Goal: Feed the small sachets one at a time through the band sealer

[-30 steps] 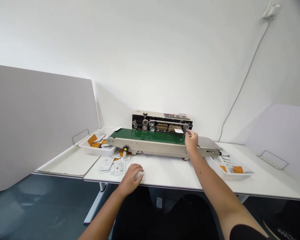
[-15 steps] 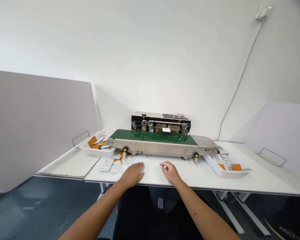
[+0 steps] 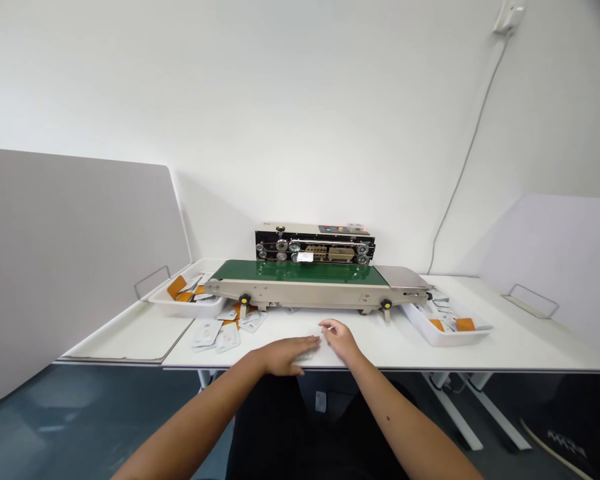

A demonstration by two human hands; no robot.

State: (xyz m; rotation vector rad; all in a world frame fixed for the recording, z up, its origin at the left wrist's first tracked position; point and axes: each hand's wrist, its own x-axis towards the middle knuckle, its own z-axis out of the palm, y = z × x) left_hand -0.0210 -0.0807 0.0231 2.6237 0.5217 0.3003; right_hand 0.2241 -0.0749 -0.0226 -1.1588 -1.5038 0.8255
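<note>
Change: left hand (image 3: 286, 354) has slid right to meet right hand (image 3: 341, 339) at the table (image 3: 510, 347) edge; a packet (image 3: 305, 257) rides further left on the sealer (image 3: 314, 243).
Hidden: a white pouch (image 3: 314, 341) between the fingertips (barely visible).
Hands: left flat, fingers extended; right loosely curled; grip unclear.

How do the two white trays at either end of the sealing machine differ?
The left tray sits by the grey partition, under the green belt's end; the right tray sits beyond the bare metal end. The left tray shows several orange packets, the right tray mostly white ones. Both are shallow white trays holding small sachets.
</note>
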